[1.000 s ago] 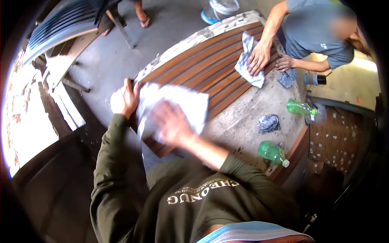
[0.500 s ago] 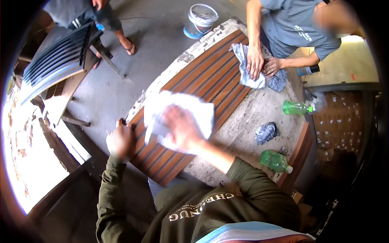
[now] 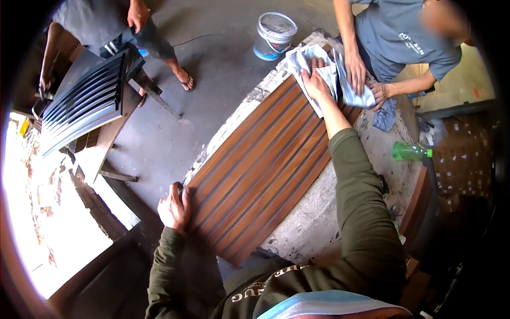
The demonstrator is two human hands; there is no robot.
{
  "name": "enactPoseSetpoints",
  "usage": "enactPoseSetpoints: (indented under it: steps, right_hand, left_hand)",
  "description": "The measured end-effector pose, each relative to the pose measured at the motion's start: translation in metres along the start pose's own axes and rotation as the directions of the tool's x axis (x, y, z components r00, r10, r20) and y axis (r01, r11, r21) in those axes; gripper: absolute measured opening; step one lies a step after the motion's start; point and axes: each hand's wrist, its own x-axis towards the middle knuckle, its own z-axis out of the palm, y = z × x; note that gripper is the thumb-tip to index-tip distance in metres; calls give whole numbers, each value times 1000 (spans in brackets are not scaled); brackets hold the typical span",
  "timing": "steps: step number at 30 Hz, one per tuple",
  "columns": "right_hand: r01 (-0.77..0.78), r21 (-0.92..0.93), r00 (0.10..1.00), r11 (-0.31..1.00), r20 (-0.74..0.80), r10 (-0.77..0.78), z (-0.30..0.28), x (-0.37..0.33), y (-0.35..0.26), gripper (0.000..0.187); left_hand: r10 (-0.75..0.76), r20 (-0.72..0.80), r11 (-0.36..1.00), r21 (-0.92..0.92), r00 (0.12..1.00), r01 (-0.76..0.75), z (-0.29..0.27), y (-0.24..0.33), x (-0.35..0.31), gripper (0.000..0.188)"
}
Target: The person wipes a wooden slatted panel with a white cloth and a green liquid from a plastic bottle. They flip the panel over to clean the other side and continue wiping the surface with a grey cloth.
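Observation:
A slatted brown wooden panel (image 3: 265, 170) lies flat on a rough concrete table (image 3: 340, 212). My left hand (image 3: 172, 206) grips the panel's near left edge. My right hand (image 3: 314, 81) reaches to the panel's far end and presses a white cloth (image 3: 304, 59) onto the slats. Across the table a person in a grey shirt holds a second pale cloth (image 3: 355, 94) down with one hand (image 3: 355, 70), right beside my cloth.
A green plastic bottle (image 3: 410, 152) lies on the table's right side. A white bucket (image 3: 273, 35) stands on the floor beyond the table. At far left a second person stands by a dark slatted panel (image 3: 85, 103) on a stand.
My right hand has slid the white cloth along the slats from the panel's near end to its far end. My left hand stays on the near edge.

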Motion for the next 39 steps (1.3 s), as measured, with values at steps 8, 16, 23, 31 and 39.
enactPoseSetpoints:
  steps: [8,16,23,31,39]
  right_hand:
    - [224,258,972,940,13,-235,-10,-102,-100,64]
    - [445,330,820,833,225,-527,-38,-284,-278,72]
    - [543,347,806,764,38,-590,-39,-333,-319,65]
    - [405,355,797,842,314,-516,-68,-339,-351,76]
    - [159,586,739,795,464,-490,-33,-315,-386,37]
  left_hand:
    - [2,-73,1000,18,997,0,3,2,3,34]
    - [-69,-369,893,-438,927,-108,6,-9,-1,30]
    - [-151,-311,538,-822,938,-186,25,-31,1,40]
    - [-535,419,-417,-886,733,202,59,-79,-49,72]
    - [-526,681,-306,-710,509,634,65,-203,-217,51]
